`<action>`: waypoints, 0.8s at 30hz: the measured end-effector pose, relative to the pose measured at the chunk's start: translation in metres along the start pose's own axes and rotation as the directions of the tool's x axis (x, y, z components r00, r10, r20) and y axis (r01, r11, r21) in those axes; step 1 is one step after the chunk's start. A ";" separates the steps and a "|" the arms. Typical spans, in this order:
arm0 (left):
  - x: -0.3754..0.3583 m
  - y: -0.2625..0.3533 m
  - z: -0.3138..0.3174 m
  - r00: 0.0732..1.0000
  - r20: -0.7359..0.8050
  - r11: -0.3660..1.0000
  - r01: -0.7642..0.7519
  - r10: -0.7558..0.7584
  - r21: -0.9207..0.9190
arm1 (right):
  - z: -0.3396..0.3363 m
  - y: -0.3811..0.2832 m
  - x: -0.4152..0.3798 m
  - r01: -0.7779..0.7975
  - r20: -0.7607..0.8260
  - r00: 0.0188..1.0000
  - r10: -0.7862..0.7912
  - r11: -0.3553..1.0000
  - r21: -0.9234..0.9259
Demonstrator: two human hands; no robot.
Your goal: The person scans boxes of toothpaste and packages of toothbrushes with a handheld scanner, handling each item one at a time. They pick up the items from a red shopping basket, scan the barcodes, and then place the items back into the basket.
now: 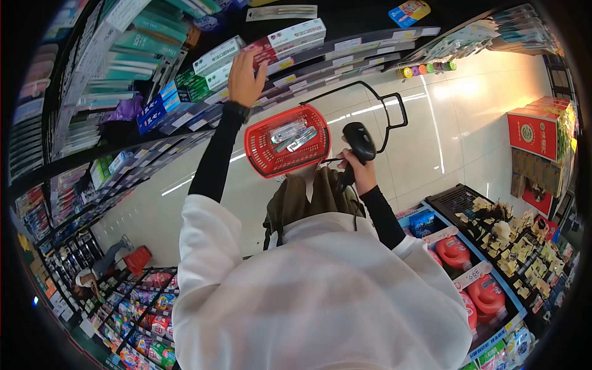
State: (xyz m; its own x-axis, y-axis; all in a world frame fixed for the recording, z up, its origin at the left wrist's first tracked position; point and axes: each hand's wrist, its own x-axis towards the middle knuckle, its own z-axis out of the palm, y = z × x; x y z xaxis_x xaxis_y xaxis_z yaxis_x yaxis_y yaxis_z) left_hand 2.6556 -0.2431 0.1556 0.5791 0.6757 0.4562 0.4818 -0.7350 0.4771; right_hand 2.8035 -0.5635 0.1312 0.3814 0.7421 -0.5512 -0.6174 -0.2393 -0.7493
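My left hand (246, 82) reaches to a shelf of toothpaste boxes, its fingers stretched out and thumb apart over the front of a red toothpaste box (261, 49). White toothpaste boxes (217, 57) stand to its left, with green ones (193, 85) beyond them. In my right hand (361, 172) is a black handheld barcode scanner (359, 142), gripped by its handle. Between the hands, a red shopping basket (256, 161) sits on the floor, holding several clear packages (291, 132) that look like toothbrush packs. Its long black handle (399, 111) extends to the right.
Packs of toothbrushes (154, 43) hang at the left. Detergent bottles (487, 296) fill a blue-edged display at the lower right. Red cartons (533, 135) stand farther right on the tiled floor (456, 117). Another person (86, 279) is far off at the lower left, near a red basket (138, 260).
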 end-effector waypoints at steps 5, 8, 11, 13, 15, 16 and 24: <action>-0.124 -0.017 -0.009 0.981 0.006 0.974 0.192 -0.193 -0.117 | 0.012 0.011 -0.006 0.026 -0.048 0.998 -0.028 0.999 -0.046; -0.232 -0.041 0.008 0.899 0.207 0.905 0.412 -0.386 -0.102 | -0.002 0.053 -0.004 -0.113 -0.083 0.993 0.084 0.883 -0.456; -0.334 -0.048 0.024 0.786 0.381 0.823 0.559 -0.487 -0.100 | 0.008 0.097 -0.009 -0.044 -0.062 0.998 -0.006 0.645 -0.763; -0.401 -0.049 0.037 0.707 0.518 0.774 0.620 -0.481 -0.128 | 0.022 0.132 -0.017 -0.007 -0.025 0.999 -0.020 0.636 -0.771; -0.444 -0.038 0.037 0.555 0.667 0.737 0.676 -0.496 -0.015 | 0.011 0.194 -0.013 -0.013 -0.014 1.000 0.003 0.603 -0.798; -0.463 -0.036 0.037 0.564 0.686 0.742 0.668 -0.460 -0.051 | 0.012 0.220 -0.015 0.028 0.019 1.000 -0.023 0.540 -0.841; -0.548 -0.071 0.082 0.472 0.637 0.534 0.838 -0.610 -0.110 | 0.025 0.352 -0.027 -0.367 -0.114 0.887 0.447 0.536 -0.760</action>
State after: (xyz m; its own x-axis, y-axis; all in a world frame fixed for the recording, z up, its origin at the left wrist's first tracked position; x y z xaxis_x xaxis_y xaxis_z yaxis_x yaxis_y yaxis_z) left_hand 2.3579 -0.5661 -0.1895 0.3982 0.7309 -0.5543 0.6706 0.1804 0.7196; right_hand 2.5588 -0.6520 -0.1091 0.1411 0.4803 -0.8657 0.0525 -0.8768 -0.4779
